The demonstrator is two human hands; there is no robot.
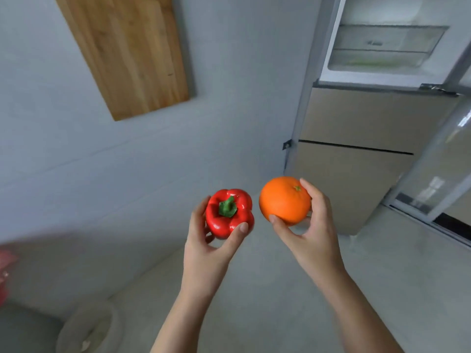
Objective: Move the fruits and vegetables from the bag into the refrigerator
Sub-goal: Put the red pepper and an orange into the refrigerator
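From the head view, I am mid-carry: my left hand [204, 247] holds a red bell pepper [229, 212] and my right hand [309, 238] holds an orange [285, 200], both raised in front of me above the pale floor [280, 289]. My left grip is wrapped around the pepper, thumb pressed on its near side and fingers curled behind it. My right grip pinches the orange between the thumb below and the fingers around its far side. The two pieces sit near each other without touching.

The refrigerator [356, 138] stands ahead and to my right, its upper door [438, 159] swung open, and clear drawers [382, 44] show inside the lit compartment. The lower doors look closed. The bag is not clearly in sight; something red and blurred sits at the left edge, and I cannot tell what it is.

I judge the next move to be a reach up and right into the open compartment, setting each piece down where it will not roll.

The pepper is glossy, lobed, with its green stem facing me. The orange is round, evenly coloured, its small stem scar turned toward my fingers.
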